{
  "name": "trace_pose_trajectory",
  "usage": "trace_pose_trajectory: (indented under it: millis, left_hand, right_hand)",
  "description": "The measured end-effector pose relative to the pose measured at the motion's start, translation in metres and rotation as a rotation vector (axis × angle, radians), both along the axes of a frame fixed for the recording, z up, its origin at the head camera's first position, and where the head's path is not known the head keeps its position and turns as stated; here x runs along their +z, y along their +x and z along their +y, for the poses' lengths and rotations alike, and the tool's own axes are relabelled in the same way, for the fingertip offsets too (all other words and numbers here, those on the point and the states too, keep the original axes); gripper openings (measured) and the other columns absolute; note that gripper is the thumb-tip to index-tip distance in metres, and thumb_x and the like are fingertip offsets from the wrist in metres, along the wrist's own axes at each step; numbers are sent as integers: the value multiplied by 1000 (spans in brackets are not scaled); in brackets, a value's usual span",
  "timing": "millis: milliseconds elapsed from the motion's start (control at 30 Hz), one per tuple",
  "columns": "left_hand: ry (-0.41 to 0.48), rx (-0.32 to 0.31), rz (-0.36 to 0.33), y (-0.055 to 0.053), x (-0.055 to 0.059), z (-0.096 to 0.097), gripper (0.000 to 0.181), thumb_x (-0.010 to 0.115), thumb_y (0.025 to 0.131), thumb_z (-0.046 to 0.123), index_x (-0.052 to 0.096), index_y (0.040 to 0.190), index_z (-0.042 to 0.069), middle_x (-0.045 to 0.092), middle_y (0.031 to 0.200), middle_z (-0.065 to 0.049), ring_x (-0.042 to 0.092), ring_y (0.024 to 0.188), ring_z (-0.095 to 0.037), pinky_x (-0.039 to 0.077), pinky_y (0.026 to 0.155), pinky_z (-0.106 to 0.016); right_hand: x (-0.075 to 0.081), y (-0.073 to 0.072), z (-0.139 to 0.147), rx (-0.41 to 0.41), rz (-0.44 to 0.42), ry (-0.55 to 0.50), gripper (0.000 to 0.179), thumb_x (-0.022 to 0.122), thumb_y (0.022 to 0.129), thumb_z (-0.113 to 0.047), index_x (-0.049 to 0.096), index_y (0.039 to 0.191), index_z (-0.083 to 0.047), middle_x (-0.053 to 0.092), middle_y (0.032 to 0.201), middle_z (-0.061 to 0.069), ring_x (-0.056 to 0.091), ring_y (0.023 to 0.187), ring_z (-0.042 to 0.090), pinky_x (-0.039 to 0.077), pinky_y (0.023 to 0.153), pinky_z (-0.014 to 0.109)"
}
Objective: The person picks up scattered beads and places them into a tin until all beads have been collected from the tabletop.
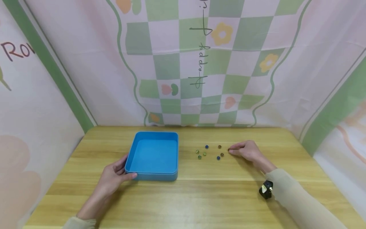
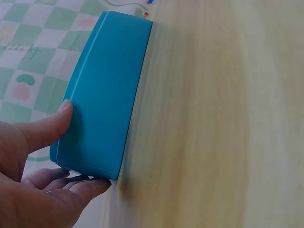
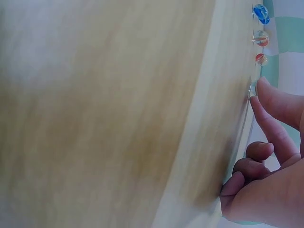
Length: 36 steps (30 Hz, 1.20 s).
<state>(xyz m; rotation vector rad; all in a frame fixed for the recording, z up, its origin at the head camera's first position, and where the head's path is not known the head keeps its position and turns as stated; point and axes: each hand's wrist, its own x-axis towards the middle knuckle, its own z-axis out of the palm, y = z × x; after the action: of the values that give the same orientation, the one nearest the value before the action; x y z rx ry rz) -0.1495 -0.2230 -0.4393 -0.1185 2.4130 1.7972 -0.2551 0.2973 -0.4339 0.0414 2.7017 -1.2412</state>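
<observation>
A square blue box without a lid stands on the table, its inside bare. My left hand grips its near left corner, thumb on the front wall and fingers along the left side; the left wrist view shows the same hold on the box. To the right of the box lie several glass marbles, some green, some blue, some brownish. At their right edge my right hand pinches a marble between thumb and index fingertip, low at the tabletop. Its other fingers are curled.
The wooden table ends at a patterned cloth backdrop, with cloth walls on both sides. A black object with a pale mark sits at the right sleeve. More marbles appear beyond the right fingertips in the right wrist view.
</observation>
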Motion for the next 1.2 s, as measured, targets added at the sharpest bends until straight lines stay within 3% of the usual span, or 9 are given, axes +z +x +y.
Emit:
trace_pose_trajectory:
  millis: [433,1200]
  left_hand:
    - [15,8,-2,0,0,0,90,86,90,10,34,163,4,32,165,-25,41,146,-43,44,113,-45]
    - [4,0,15,1,-1,1,88,85,92,11,34,163,3,33,165,-26,41,146,-44,45,112,-47]
  right_hand:
    - [1,0,-4,20,26,46,30,80,95,-19,78,119,-1,66,134,28,52,132,52,38,114,67]
    - [6,-2,-9,35,52,19,32,81,95,-24,78,119,-3,64,137,27,52,133,50,39,113,67]
